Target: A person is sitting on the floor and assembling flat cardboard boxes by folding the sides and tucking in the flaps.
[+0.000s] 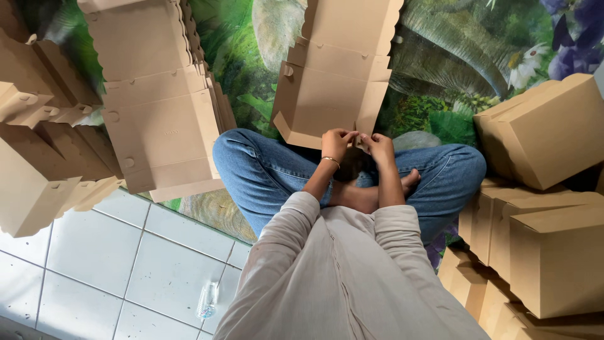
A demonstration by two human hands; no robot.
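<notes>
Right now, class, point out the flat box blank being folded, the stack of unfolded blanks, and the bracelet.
flat box blank [333, 82], head view, middle panel
stack of unfolded blanks [157, 119], head view, top sheet
bracelet [331, 160], head view, band on left wrist

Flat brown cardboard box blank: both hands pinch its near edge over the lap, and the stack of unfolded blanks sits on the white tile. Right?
Not quite. The head view shows the stack of unfolded blanks lying mostly on the green leaf-print mat, only its near corner over tile. Both hands do pinch the flat brown cardboard box blank.

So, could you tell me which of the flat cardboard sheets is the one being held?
The single flat sheet above the knees: both hands, left and right, pinch its near edge. The stack of sheets lies untouched beside it.
</notes>
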